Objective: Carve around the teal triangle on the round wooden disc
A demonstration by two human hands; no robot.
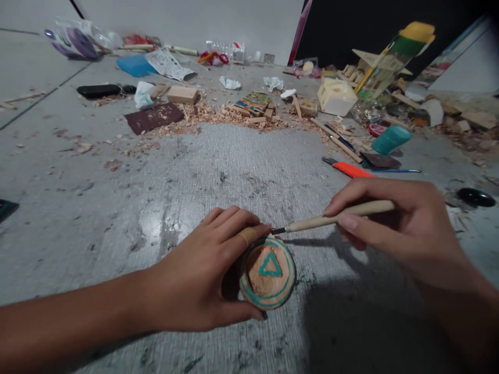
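Observation:
A round wooden disc (pixel 268 274) lies on the grey floor (pixel 218 171), painted with a teal ring and a teal triangle. My left hand (pixel 202 272) is wrapped round its left edge, a bandage on one finger. My right hand (pixel 393 226) pinches a thin wooden-handled paintbrush (pixel 335 218) like a pen. The dark brush tip touches the disc's upper rim, next to my left fingertip.
Wood shavings and small blocks (pixel 234 114) are strewn across the back. A brown sheet (pixel 154 117), a blue box (pixel 134 65), a cream box (pixel 336 96), a teal container (pixel 391 139), an orange-handled tool (pixel 349 169) and a black lid (pixel 475 197) lie around.

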